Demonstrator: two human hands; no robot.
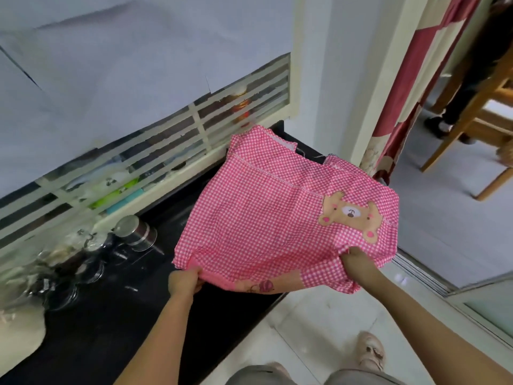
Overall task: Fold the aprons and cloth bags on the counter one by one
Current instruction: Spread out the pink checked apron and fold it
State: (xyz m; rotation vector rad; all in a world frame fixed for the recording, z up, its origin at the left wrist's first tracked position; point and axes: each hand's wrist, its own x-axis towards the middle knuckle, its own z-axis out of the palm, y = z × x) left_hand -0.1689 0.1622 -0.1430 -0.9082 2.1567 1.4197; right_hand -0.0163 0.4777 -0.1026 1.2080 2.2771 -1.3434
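Grey trouser knees (361, 377) fill the bottom edge, with a pale shoe (370, 351) on the white tiled floor (319, 329) just below the right forearm. Both arms reach forward from there. The left hand (184, 280) is curled tight on the near left corner of a pink checked apron (263, 212), thumb on top and fingers tucked under the cloth. The right hand (358, 262) pinches the same near edge further along, its fingers bunching the fabric. The two hands are apart, with the hem stretched between them.

From the hands the apron spreads away over the end of the black counter (125, 315). Whether its far part rests on the counter or hangs just above it cannot be told. A brown bear patch (351, 215) sits on the cloth just beyond the right hand. A loose checked flap droops below that hand.

Left of the left hand, on the counter, stands a steel tin (136, 232), and further left a blurred cluster of glass jars (69, 262). Beyond both hands runs a slatted window (166, 140). Past the right hand hangs a red and cream curtain (402, 93), with a wooden chair (477, 120) further off on that side.
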